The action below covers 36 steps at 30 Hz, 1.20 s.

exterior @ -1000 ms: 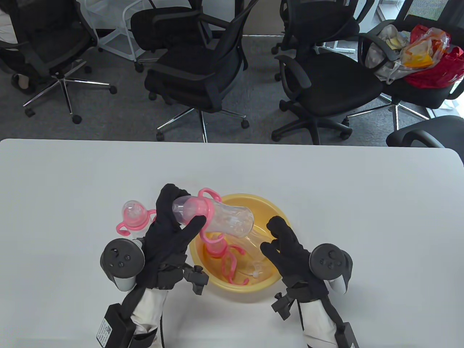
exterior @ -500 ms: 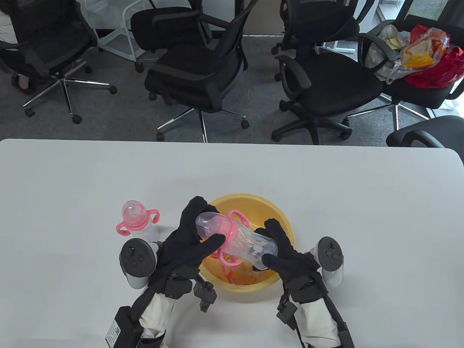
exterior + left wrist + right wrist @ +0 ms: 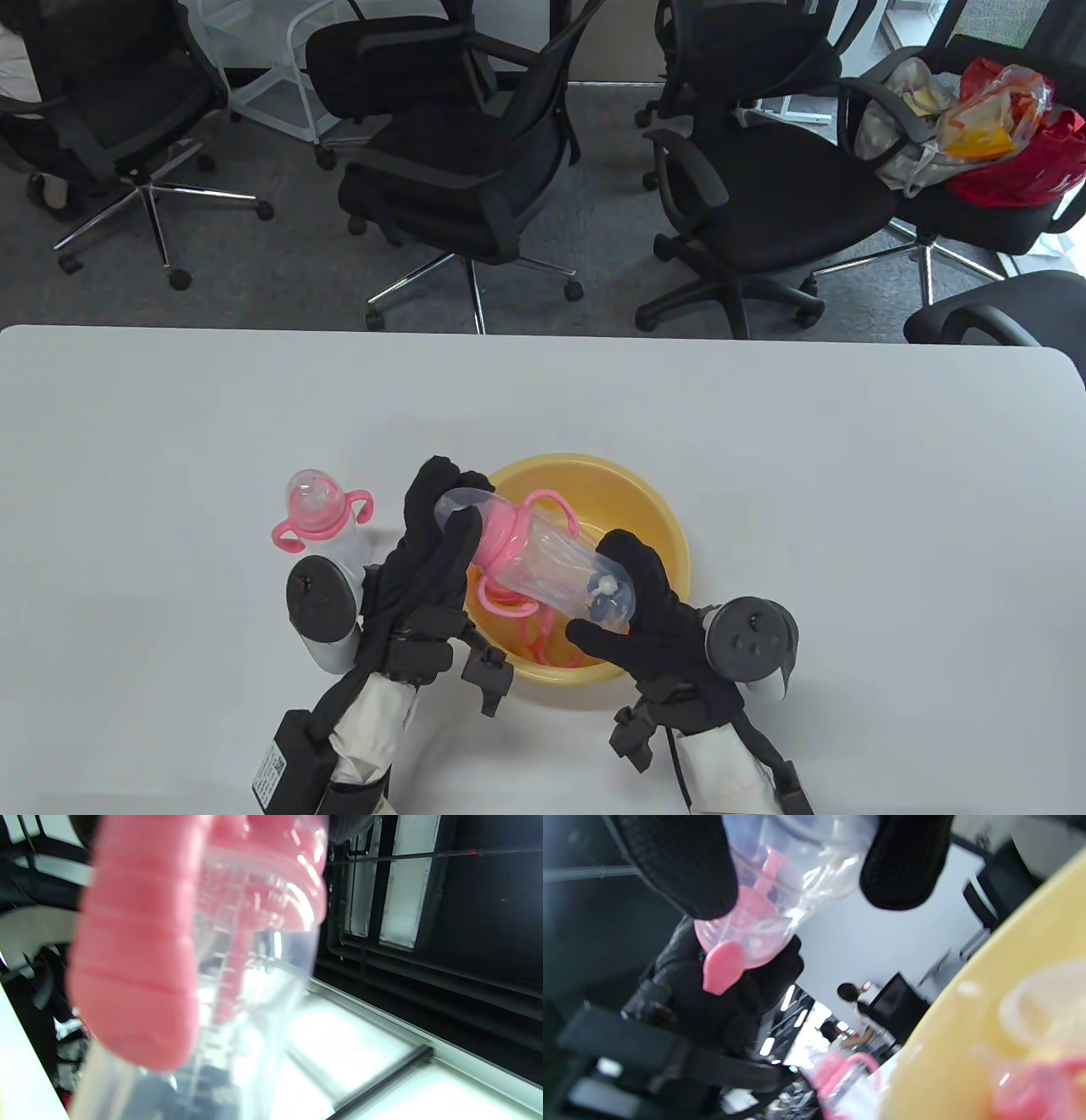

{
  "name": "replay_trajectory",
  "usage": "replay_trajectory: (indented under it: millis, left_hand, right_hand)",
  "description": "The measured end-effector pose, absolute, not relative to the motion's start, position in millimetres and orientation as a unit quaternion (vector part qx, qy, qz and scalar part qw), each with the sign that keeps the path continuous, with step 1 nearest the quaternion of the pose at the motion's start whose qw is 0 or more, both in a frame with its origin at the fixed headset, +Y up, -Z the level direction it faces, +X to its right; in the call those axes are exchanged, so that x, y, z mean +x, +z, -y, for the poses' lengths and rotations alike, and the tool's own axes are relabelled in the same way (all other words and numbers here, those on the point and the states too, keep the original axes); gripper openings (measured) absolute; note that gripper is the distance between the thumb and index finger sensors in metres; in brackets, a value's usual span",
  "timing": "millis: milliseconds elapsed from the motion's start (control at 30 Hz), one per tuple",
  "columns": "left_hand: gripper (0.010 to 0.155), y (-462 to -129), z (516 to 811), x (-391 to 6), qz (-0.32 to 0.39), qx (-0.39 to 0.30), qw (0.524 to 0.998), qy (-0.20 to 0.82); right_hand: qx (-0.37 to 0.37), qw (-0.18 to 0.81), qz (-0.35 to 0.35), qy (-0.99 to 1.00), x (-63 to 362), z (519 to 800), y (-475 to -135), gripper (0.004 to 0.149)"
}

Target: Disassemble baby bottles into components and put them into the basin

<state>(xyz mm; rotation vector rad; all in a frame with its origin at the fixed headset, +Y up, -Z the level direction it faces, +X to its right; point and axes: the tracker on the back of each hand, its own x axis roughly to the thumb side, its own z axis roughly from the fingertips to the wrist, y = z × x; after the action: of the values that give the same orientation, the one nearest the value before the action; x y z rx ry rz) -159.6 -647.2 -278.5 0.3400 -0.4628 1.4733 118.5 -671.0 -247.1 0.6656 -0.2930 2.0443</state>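
I have the bottle [image 3: 543,560] slung across the basin [image 3: 670,531], tilted, cap end up toward the left. My left hand [image 3: 428,556] curls round the cap and pink collar [image 3: 501,531]; my right hand [image 3: 645,615] wraps the clear base, fingers and thumb pressed on either side of it. In the right wrist view the fingertips [image 3: 903,861] straddle the plastic. The step, as I judge it, is unscrewing the collar. To do it well I hold the base fixed and turn only the left wrist, keeping the handles clear of my fingers. I stay over the basin, so any loose piece drops among the parts [image 3: 543,632] lying there. A second bottle [image 3: 318,514] stands upright just left of the basin, untouched.
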Motion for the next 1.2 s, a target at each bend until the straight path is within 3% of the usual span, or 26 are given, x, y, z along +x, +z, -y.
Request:
replay_trajectory:
  millis: [200, 300, 367, 533, 633, 700, 867, 967, 1200]
  left_hand:
    - [0.075, -280, 651, -161, 0.183, 0.143, 0.686, 0.689]
    - [0.083, -280, 651, -162, 0.183, 0.113, 0.658, 0.722]
    - [0.088, -277, 650, -162, 0.163, 0.105, 0.618, 0.761]
    - [0.095, -267, 644, -154, 0.170, 0.076, 0.616, 0.766]
    - [0.096, -266, 642, -157, 0.152, 0.104, 0.637, 0.748]
    - [0.090, -267, 643, -160, 0.144, 0.107, 0.617, 0.766]
    - [0.078, -267, 640, -160, 0.176, 0.121, 0.592, 0.777]
    - [0.075, -268, 634, -159, 0.247, 0.141, 0.598, 0.750]
    - [0.075, -270, 632, -163, 0.307, 0.114, 0.578, 0.747]
  right_hand:
    - [0.277, 0.518, 0.088, 0.804, 124, 677, -252, 0.094]
    - [0.267, 0.538, 0.087, 0.795, 125, 680, -253, 0.094]
    - [0.260, 0.530, 0.106, 0.800, 127, 679, -251, 0.094]
    - [0.280, 0.464, 0.148, 0.827, 120, 671, -241, 0.093]
    - [0.293, 0.433, 0.177, 0.834, 113, 664, -232, 0.093]
    - [0.303, 0.424, 0.178, 0.835, 111, 661, -230, 0.092]
    - [0.312, 0.546, 0.097, 0.772, 112, 674, -241, 0.091]
    - [0.313, 0.638, 0.031, 0.703, 112, 684, -249, 0.091]
    - [0.322, 0.669, -0.032, 0.669, 117, 690, -257, 0.091]
